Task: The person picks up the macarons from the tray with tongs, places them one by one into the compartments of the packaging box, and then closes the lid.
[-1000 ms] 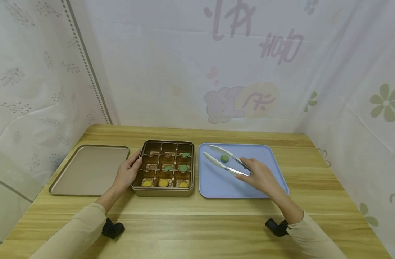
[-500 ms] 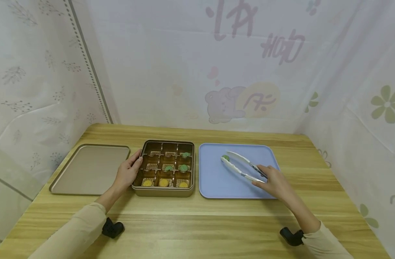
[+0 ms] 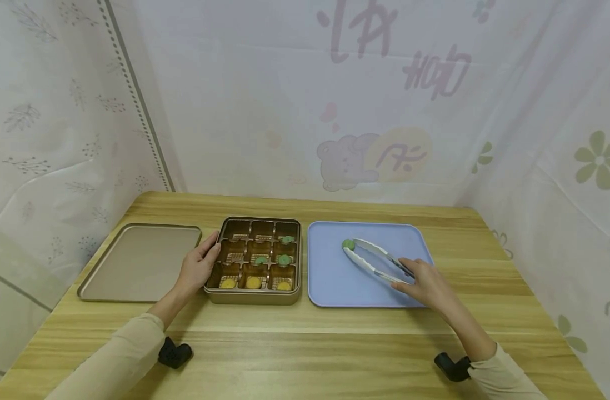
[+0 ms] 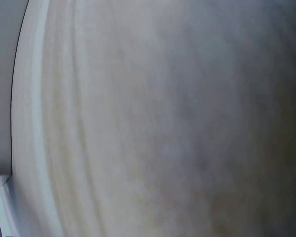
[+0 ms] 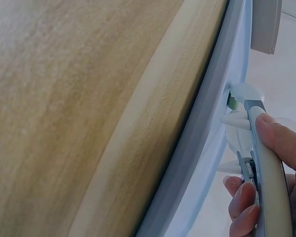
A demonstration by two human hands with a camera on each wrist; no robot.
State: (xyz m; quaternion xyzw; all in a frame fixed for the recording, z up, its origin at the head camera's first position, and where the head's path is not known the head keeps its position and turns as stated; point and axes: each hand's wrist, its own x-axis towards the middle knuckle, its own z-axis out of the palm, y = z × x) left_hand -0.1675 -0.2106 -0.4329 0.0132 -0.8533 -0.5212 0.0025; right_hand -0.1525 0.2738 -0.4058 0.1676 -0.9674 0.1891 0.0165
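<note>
My right hand grips a pair of tongs with pale scalloped tips. The tongs' arms stand apart, their tips right at a small green ball on the blue tray. In the right wrist view, thumb and fingers hold the tongs, and the ball is mostly hidden. My left hand rests along the left side of a brown divided box, its thumb at the rim. Three yellow round pieces sit in its front row; three green pieces lie in compartments behind. The left wrist view shows mostly blurred wood.
To the left of the box lies a flat bronze tray or lid, partly behind the left hand. The box and blue tray stand side by side on a wooden table. Printed curtains hang behind and at both sides.
Over the last second, my right hand has drawn the tongs rightward, bringing their tips to the green ball. In the last half second they shift only slightly. My left hand stays at the box.
</note>
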